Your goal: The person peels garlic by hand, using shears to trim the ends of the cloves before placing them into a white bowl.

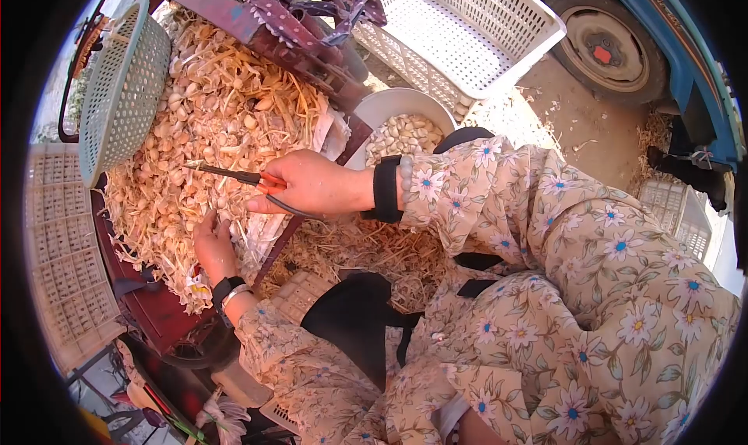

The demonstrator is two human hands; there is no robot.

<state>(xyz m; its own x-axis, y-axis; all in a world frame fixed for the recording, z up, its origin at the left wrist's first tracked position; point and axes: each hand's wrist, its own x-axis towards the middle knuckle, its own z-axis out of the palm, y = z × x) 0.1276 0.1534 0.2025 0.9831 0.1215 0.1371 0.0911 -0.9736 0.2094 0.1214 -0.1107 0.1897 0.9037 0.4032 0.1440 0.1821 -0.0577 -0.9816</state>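
Note:
My right hand [312, 181] is closed around a pair of scissors [226, 172] with orange on the grip. Their dark blades point left over a heap of garlic bulbs and dry skins [210, 133], and a pale scrap shows at the tip. One curved dark handle sticks out below the thumb. Lower down, my left hand [214, 246] rests at the near edge of the heap. Its thumb and fingers are apart, and I see nothing held in them. Some of its fingertips are hard to make out among the garlic.
A white bucket of garlic cloves [405, 133] stands beyond my right forearm, below a white plastic crate [460, 36]. A green perforated basket [125, 94] leans at the heap's left. Stalks and skins [351, 258] cover the ground. A blue vehicle's wheel [608, 47] is at upper right.

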